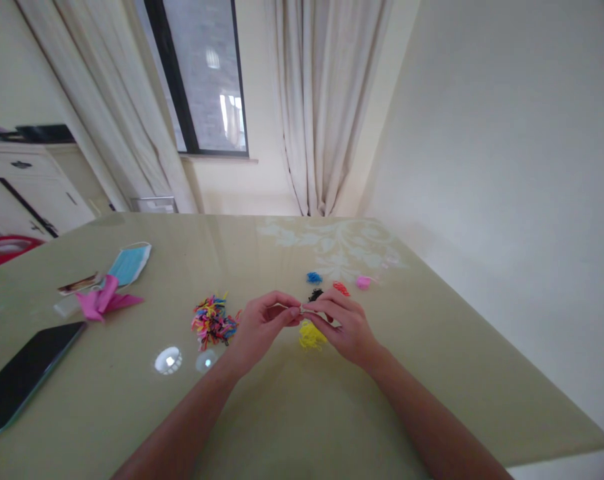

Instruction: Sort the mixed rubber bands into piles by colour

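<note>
Here, hands (261,325) together, yellow pile (311,337) beside

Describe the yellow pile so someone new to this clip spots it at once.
On the big green table, find where the left hand and right hand meet. Just below that spot in the picture lies the small yellow pile, partly hidden by the right hand. It is all yellow, unlike the mixed-colour heap to the left and the black pile beyond.

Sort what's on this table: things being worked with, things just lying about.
Likely in use: small pale thing between the left hand and right hand; mixed colourful pile; blue pile; black pile; red pile; pink pile; yellow pile.

Just lying about: dark-screened device; blue face mask; pink folded piece.
</note>
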{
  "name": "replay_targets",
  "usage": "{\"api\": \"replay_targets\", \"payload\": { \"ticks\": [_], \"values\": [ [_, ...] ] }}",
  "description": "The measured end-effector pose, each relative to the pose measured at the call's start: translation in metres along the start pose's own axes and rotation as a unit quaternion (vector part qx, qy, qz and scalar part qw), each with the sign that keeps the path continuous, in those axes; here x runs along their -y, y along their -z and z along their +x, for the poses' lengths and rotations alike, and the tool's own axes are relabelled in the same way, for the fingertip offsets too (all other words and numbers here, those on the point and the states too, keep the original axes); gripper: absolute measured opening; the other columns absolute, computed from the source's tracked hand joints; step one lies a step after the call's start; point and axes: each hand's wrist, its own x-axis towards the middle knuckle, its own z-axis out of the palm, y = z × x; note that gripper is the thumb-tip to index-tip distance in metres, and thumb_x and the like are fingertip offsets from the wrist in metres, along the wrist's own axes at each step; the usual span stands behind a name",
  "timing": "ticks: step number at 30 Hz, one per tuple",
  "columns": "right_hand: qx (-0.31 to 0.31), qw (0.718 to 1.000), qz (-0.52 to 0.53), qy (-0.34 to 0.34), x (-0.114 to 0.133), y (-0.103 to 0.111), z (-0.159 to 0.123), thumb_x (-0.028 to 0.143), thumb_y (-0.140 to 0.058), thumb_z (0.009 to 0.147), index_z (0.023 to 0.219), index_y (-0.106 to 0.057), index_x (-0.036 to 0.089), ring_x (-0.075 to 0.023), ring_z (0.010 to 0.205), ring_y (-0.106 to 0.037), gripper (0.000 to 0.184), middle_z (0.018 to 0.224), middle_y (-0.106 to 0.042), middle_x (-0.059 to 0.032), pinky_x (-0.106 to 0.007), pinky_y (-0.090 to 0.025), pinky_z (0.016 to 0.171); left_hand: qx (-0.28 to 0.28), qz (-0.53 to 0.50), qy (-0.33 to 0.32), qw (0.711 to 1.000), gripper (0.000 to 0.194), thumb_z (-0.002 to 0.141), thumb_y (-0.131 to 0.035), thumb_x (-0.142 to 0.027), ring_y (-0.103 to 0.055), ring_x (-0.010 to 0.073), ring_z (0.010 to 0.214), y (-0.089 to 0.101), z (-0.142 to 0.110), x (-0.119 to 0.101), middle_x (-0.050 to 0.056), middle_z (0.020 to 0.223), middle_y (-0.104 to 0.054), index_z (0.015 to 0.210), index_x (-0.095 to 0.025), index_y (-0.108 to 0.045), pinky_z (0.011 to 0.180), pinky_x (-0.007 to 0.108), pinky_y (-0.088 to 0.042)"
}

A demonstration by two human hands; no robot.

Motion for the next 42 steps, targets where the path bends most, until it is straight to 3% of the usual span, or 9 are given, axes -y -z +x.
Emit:
{"api": "replay_targets", "payload": {
  "ticks": [5, 9, 12, 15, 18, 27, 35, 38, 42],
  "values": [
    [0.0, 0.999, 0.018, -0.031, 0.0, 0.0, 0.003, 0.034, -0.063, 0.103, 0.102, -0.08, 0.025, -0.0163, 0.073, -0.062, 0.019, 0.091, -0.072, -0.0069, -0.031, -0.053, 0.072, 0.008, 0.03, -0.015, 0.999, 0.028, 0.083, -0.079, -0.043, -0.074, 0.0182, 0.08, 0.001, 0.002, 0.004, 0.004, 0.085, -0.079, 0.094, -0.018, -0.075, 0.081, 0.033, -0.062],
    [-0.077, 0.984, 0.119, -0.108, -0.002, 0.007, 0.012, 0.036, -0.069, 0.098, 0.093, -0.079, 0.023, -0.0166, 0.074, -0.062, 0.017, 0.084, -0.069, -0.0051, -0.028, -0.051, 0.065, -0.02, 0.212, -0.044, 0.976, 0.028, 0.092, -0.066, -0.042, -0.074, 0.0219, 0.083, 0.021, 0.011, 0.007, 0.007, 0.091, -0.079, 0.104, -0.018, -0.074, 0.078, 0.035, -0.061],
    [-0.142, 0.956, 0.2, -0.16, -0.007, 0.016, 0.017, 0.038, -0.073, 0.094, 0.089, -0.079, 0.023, -0.0156, 0.071, -0.062, 0.017, 0.081, -0.068, -0.003, -0.027, -0.05, 0.063, -0.123, 0.486, -0.054, 0.863, 0.028, 0.099, -0.051, -0.03, -0.072, 0.0269, 0.1, 0.048, 0.017, 0.009, 0.012, 0.113, -0.077, 0.107, -0.018, -0.075, 0.095, 0.043, -0.056],
    [-0.178, 0.937, 0.237, -0.183, -0.011, 0.02, 0.02, 0.039, -0.076, 0.091, 0.086, -0.079, 0.023, -0.015, 0.072, -0.062, 0.017, 0.079, -0.069, -0.0019, -0.027, -0.05, 0.066, -0.148, 0.659, 0.012, 0.737, 0.033, 0.099, -0.049, -0.027, -0.066, 0.0359, 0.116, 0.07, 0.02, 0.015, 0.015, 0.124, -0.072, 0.116, -0.018, -0.076, 0.101, 0.051, -0.051],
    [-0.183, 0.933, 0.239, -0.198, -0.013, 0.019, 0.02, 0.041, -0.079, 0.087, 0.082, -0.079, 0.022, -0.0144, 0.067, -0.059, 0.02, 0.074, -0.067, -0.0011, -0.027, -0.049, 0.062, -0.116, 0.71, 0.067, 0.692, 0.034, 0.099, -0.049, -0.028, -0.066, 0.0377, 0.116, 0.081, 0.022, 0.024, 0.017, 0.124, -0.071, 0.116, -0.019, -0.077, 0.096, 0.051, -0.052],
    [-0.167, 0.931, 0.234, -0.224, -0.02, 0.011, 0.017, 0.047, -0.077, 0.087, 0.079, -0.076, 0.021, -0.013, 0.06, -0.055, 0.027, 0.068, -0.062, -0.0004, -0.024, -0.044, 0.051, -0.099, 0.643, 0.047, 0.758, 0.032, 0.097, -0.046, -0.013, -0.072, 0.0275, 0.1, 0.089, 0.033, 0.038, 0.016, 0.11, -0.075, 0.099, -0.017, -0.078, 0.089, 0.036, -0.052],
    [-0.155, 0.948, 0.167, -0.22, -0.035, 0.01, 0.014, 0.047, -0.071, 0.092, 0.084, -0.077, 0.02, -0.0144, 0.062, -0.058, 0.028, 0.072, -0.067, -0.0015, -0.027, -0.047, 0.058, -0.037, 0.55, 0.07, 0.831, 0.018, 0.086, -0.069, -0.035, -0.074, 0.0222, 0.081, 0.106, 0.029, 0.021, 0.008, 0.089, -0.081, 0.089, -0.02, -0.079, 0.073, 0.03, -0.053],
    [-0.105, 0.969, 0.06, -0.216, -0.045, 0.003, 0.011, 0.038, -0.069, 0.094, 0.086, -0.078, 0.02, -0.0157, 0.064, -0.058, 0.021, 0.077, -0.069, -0.0037, -0.029, -0.046, 0.061, -0.007, 0.519, 0.079, 0.851, 0.013, 0.079, -0.072, -0.032, -0.072, 0.0219, 0.077, 0.107, 0.028, 0.02, 0.005, 0.082, -0.079, 0.081, -0.021, -0.078, 0.071, 0.03, -0.052],
    [0.02, 0.97, -0.1, -0.219, -0.056, -0.01, 0.009, 0.025, -0.068, 0.094, 0.089, -0.081, 0.02, -0.0189, 0.073, -0.064, 0.015, 0.082, -0.071, -0.0055, -0.031, -0.047, 0.07, 0.013, 0.533, 0.062, 0.844, 0.011, 0.081, -0.068, -0.029, -0.071, 0.021, 0.079, 0.102, 0.028, 0.025, 0.005, 0.085, -0.078, 0.079, -0.021, -0.076, 0.074, 0.03, -0.051]
  ]
}}
